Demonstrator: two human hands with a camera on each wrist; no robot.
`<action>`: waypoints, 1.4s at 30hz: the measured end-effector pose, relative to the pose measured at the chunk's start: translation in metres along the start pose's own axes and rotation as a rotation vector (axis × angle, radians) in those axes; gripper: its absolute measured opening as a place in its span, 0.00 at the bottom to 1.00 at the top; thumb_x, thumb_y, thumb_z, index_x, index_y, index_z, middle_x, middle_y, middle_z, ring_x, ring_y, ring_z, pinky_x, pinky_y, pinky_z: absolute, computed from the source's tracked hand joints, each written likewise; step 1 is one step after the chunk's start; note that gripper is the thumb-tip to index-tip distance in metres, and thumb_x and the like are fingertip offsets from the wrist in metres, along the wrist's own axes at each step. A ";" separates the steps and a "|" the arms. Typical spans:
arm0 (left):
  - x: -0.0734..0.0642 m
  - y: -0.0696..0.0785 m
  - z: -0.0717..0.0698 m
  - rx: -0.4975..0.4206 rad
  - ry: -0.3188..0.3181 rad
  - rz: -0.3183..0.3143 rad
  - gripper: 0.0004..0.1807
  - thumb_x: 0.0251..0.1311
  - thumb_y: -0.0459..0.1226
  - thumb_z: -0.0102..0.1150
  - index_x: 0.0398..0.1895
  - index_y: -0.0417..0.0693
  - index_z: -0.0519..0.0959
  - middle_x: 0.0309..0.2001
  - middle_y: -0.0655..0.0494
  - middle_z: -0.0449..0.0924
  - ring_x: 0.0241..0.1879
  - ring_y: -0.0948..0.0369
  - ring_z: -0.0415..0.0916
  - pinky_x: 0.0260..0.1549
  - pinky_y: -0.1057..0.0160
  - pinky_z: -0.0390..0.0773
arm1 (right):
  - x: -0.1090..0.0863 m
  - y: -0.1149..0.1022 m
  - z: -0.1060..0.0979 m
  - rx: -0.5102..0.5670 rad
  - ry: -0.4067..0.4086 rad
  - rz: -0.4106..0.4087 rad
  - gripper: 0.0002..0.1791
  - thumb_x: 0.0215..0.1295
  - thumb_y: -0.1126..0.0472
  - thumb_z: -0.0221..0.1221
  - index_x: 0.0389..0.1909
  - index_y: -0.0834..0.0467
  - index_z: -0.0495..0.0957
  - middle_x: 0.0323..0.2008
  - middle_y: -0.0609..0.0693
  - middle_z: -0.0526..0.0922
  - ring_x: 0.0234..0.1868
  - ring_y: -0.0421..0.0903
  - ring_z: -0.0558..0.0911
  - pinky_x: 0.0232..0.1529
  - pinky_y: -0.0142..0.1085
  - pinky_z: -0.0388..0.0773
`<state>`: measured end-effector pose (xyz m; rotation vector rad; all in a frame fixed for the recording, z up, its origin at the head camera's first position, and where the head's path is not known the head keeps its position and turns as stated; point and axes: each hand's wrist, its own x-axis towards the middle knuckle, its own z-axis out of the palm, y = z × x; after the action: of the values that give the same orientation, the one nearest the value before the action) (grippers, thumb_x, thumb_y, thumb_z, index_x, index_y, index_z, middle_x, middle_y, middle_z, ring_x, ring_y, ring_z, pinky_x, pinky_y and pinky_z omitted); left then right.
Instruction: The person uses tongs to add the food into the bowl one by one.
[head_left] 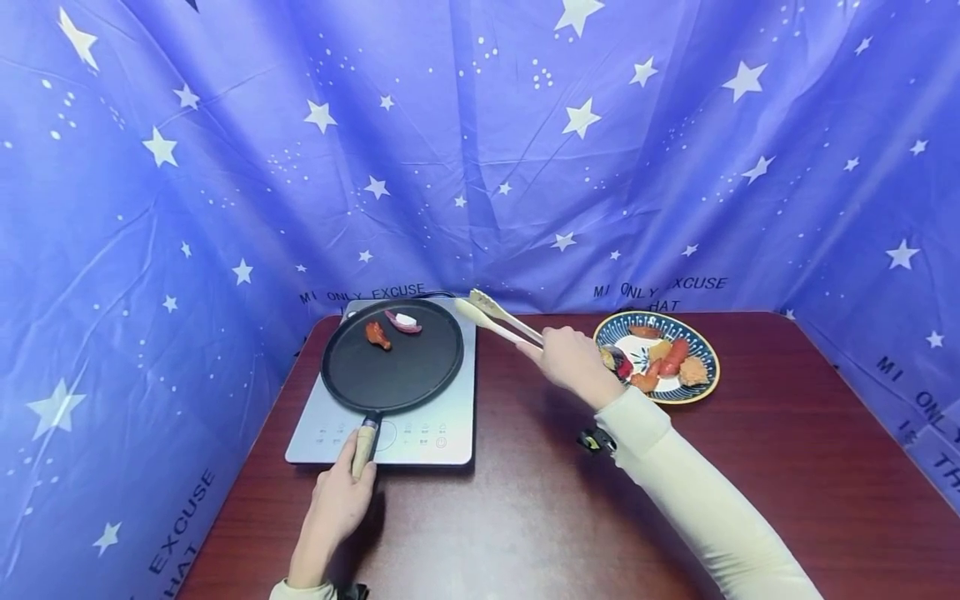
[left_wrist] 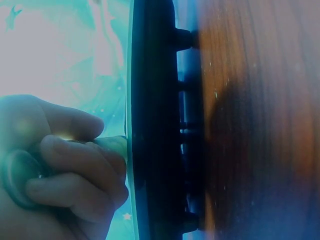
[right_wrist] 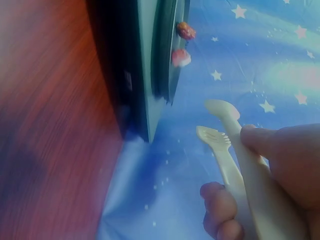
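Observation:
My left hand (head_left: 341, 500) grips the wooden handle (head_left: 363, 450) of a round black frying pan (head_left: 397, 375), its fingers curled round it in the left wrist view. The pan sits on a silver induction cooktop (head_left: 315, 442). Inside it, toward the far side, lie a small browned drumstick (head_left: 377, 336) and a purple-and-white piece (head_left: 405, 322) like an onion wedge. My right hand (head_left: 573, 362) holds cream tongs (right_wrist: 240, 165) between thumb and fingers. Their tips are slightly apart with nothing between them, just right of the pan over the cooktop's far right corner.
Right of the tongs stands a blue-patterned plate (head_left: 708, 337) with a yellow rim, bearing a sausage (head_left: 674, 357), a breaded piece (head_left: 693, 372) and several other foods. My right forearm passes close in front of it. A blue starry curtain (head_left: 480, 167) encloses the reddish-brown table (head_left: 540, 500).

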<state>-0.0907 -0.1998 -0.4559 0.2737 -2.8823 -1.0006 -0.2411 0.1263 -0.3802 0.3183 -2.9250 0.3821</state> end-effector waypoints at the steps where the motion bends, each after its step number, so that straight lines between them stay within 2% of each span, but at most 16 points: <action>1: 0.000 0.000 0.000 0.002 0.001 0.002 0.33 0.62 0.40 0.50 0.70 0.42 0.59 0.40 0.34 0.79 0.29 0.50 0.74 0.33 0.45 0.72 | -0.002 0.005 -0.001 0.002 0.005 -0.003 0.30 0.64 0.36 0.51 0.19 0.59 0.72 0.16 0.56 0.73 0.20 0.58 0.77 0.20 0.51 0.70; 9: 0.001 0.000 0.000 0.005 0.003 -0.002 0.33 0.62 0.40 0.50 0.70 0.43 0.59 0.44 0.32 0.78 0.32 0.48 0.75 0.35 0.44 0.72 | -0.021 0.040 -0.010 0.026 0.046 -0.012 0.28 0.64 0.40 0.53 0.18 0.60 0.71 0.13 0.54 0.70 0.15 0.54 0.73 0.16 0.49 0.68; 15: 0.000 0.002 0.000 0.003 -0.010 -0.019 0.32 0.63 0.40 0.50 0.71 0.43 0.58 0.44 0.32 0.78 0.32 0.48 0.75 0.35 0.45 0.72 | -0.039 0.065 -0.016 0.046 0.030 0.038 0.27 0.64 0.40 0.54 0.18 0.59 0.69 0.14 0.52 0.70 0.15 0.52 0.72 0.15 0.47 0.66; 21: 0.000 0.002 0.000 0.006 -0.014 -0.020 0.33 0.63 0.40 0.50 0.71 0.43 0.58 0.46 0.32 0.77 0.34 0.47 0.76 0.36 0.44 0.72 | -0.057 0.091 -0.020 0.021 -0.008 0.098 0.28 0.64 0.38 0.51 0.19 0.59 0.71 0.14 0.52 0.70 0.16 0.53 0.73 0.15 0.47 0.65; 25: 0.000 0.001 0.000 0.009 -0.012 -0.021 0.33 0.63 0.40 0.50 0.71 0.42 0.58 0.46 0.31 0.77 0.34 0.47 0.76 0.36 0.44 0.72 | -0.068 0.105 -0.022 -0.029 0.016 0.113 0.28 0.63 0.39 0.54 0.17 0.59 0.69 0.14 0.54 0.70 0.18 0.57 0.71 0.17 0.49 0.65; 31: 0.000 0.001 -0.001 0.005 -0.009 -0.017 0.33 0.63 0.40 0.50 0.70 0.42 0.58 0.47 0.31 0.76 0.35 0.47 0.76 0.36 0.44 0.72 | -0.082 0.122 -0.027 -0.029 0.014 0.174 0.30 0.61 0.36 0.54 0.21 0.61 0.74 0.23 0.60 0.72 0.27 0.62 0.75 0.20 0.54 0.68; 36: 0.000 0.001 0.000 0.006 -0.009 -0.013 0.33 0.63 0.40 0.50 0.70 0.42 0.58 0.47 0.31 0.76 0.34 0.47 0.76 0.36 0.44 0.72 | -0.093 0.133 -0.032 -0.017 0.002 0.227 0.37 0.56 0.27 0.50 0.22 0.60 0.72 0.23 0.62 0.75 0.23 0.62 0.76 0.18 0.53 0.67; 42: 0.000 0.001 0.000 0.012 -0.005 -0.007 0.33 0.63 0.40 0.50 0.70 0.42 0.58 0.46 0.31 0.77 0.35 0.46 0.77 0.36 0.43 0.72 | -0.103 0.138 -0.035 -0.023 -0.019 0.239 0.33 0.58 0.28 0.50 0.23 0.58 0.70 0.20 0.66 0.75 0.21 0.62 0.75 0.16 0.51 0.66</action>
<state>-0.0908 -0.1995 -0.4552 0.2824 -2.8950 -0.9872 -0.1693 0.2857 -0.3993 -0.0324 -2.9910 0.3788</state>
